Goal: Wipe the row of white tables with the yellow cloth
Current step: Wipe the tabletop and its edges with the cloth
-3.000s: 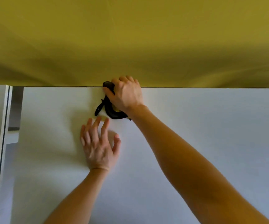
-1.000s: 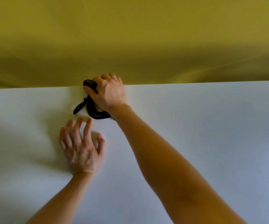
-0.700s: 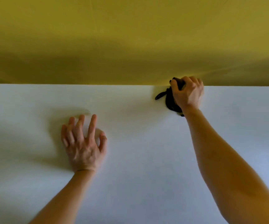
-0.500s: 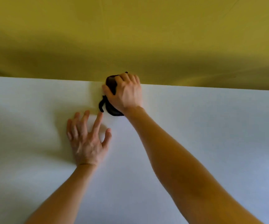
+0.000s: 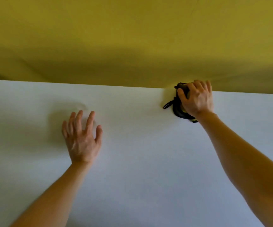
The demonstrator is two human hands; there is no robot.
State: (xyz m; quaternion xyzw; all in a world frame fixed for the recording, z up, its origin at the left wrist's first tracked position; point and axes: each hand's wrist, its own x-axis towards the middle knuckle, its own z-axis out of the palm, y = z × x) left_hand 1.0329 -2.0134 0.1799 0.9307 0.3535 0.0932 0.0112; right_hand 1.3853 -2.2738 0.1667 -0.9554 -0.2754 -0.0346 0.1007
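The right hand, fingers curled over the cloth, has swept it rightward along the far edge of the table, away from the left hand, which rests flat, fingers spread. That back strip looks mid-wipe

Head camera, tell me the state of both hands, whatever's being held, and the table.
left hand: open, fingers spread, flat on the white table.
right hand: gripping the dark bundle at the table's far edge.
dark bundle: bunched, pressed down, loop sticking out.
white table: under both hands.
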